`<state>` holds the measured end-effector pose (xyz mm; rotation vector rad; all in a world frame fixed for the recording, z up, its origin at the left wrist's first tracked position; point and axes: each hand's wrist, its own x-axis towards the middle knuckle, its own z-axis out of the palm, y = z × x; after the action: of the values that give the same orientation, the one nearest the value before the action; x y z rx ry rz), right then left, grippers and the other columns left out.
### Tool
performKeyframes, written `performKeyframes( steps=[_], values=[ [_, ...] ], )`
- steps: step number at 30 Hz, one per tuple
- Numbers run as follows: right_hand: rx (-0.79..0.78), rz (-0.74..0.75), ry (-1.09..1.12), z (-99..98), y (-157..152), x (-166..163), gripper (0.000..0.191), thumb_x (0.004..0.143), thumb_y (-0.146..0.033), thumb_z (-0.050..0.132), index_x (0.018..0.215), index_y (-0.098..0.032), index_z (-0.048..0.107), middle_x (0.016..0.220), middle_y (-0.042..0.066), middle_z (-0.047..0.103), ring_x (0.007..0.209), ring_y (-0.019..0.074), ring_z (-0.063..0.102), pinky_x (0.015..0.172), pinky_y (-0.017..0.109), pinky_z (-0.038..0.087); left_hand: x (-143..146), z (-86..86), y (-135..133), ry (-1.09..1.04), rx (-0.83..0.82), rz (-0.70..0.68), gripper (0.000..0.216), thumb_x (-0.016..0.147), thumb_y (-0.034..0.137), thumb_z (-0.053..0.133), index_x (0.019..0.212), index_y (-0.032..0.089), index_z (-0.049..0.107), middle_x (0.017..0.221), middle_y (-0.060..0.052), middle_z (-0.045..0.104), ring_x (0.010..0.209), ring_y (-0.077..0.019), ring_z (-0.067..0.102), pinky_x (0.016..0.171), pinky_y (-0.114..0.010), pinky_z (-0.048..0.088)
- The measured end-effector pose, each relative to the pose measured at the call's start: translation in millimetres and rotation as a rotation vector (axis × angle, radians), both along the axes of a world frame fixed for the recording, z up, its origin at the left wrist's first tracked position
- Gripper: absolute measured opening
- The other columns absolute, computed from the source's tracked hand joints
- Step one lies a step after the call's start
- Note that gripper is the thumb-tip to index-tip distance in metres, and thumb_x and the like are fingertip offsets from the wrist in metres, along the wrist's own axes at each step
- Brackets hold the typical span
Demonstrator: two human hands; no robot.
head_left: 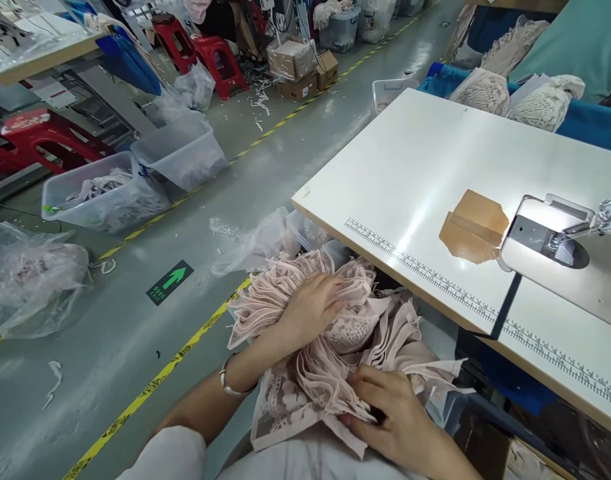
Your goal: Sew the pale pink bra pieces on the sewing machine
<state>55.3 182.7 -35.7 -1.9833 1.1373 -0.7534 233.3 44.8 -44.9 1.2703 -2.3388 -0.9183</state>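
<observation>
A thick heap of pale pink lace fabric pieces (353, 327) lies on my lap, beside the table's front edge. Many layers are folded and stacked, with their edges fanned out. My left hand (313, 307) rests across the top of the heap, fingers stretched over the layers. Closer to my body, my right hand (390, 407) is closed on the edges of several pieces, thumb below and fingers above. A flat lace panel with a plain band hangs toward my lap. The undersides of the pieces are hidden.
To the right stands a white sewing table (385, 173) with a printed ruler, a brown cardboard piece (474, 227) and a sewing machine plate (550, 243). Plastic bins (105, 193), a bag of fabric (40, 287) and red stools (55, 137) are on the left.
</observation>
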Motion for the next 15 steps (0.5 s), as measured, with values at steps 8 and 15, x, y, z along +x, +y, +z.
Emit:
performKeyframes(
  steps=[8, 15],
  values=[
    [0.308, -0.286, -0.381, -10.9, -10, -21, 0.042, 0.094, -0.052, 0.047, 0.07, -0.02, 0.058, 0.06, 0.0, 0.058, 0.049, 0.0133, 0.056, 0.047, 0.024, 0.039, -27, -19.6, 17, 0.219, -0.079, -0.268, 0.009, 0.088, 0.021, 0.064, 0.089, 0.017, 0.072, 0.095, -0.007, 0.065, 0.091, -0.0178, 0.062, 0.083, -0.03, 0.051],
    [0.258, -0.761, -0.292, -38.3, -44, -44, 0.028, 0.087, -0.049, 0.06, 0.078, -0.022, 0.059, 0.068, 0.001, 0.062, 0.061, 0.0159, 0.058, 0.058, 0.027, 0.048, -23, -28.5, 31, 0.328, -0.077, -0.39, 0.02, 0.095, 0.022, 0.055, 0.087, 0.02, 0.073, 0.094, -0.001, 0.076, 0.091, -0.0137, 0.069, 0.094, -0.029, 0.046]
  ],
)
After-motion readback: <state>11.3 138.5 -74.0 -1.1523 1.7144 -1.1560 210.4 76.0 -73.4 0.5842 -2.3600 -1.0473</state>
